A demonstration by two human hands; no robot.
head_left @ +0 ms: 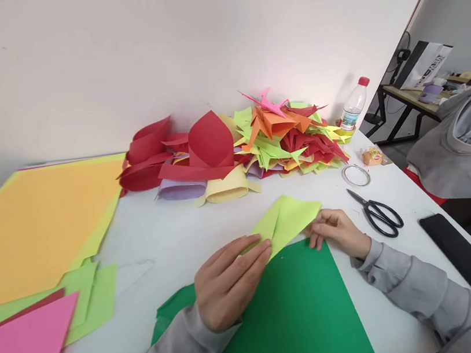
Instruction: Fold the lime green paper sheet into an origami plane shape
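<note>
Grey sleeves (185,347) reach in around green paper (307,312). My left hand (232,279), fingers nearly straight, holds the left side of the lime paper (288,221) over its far edge; my right hand (335,232) curls loosely at its right corner, pinching or not I can't tell. Clean folding, I'd judge, wants edges matched before pressing. Pale wall (156,47), white table (147,235), folded papers (213,144), scissors (366,205) rightward.

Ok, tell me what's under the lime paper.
The green sheet shows past the near edge of the lime paper, the table past its far edge. What lies directly beneath is covered.
</note>
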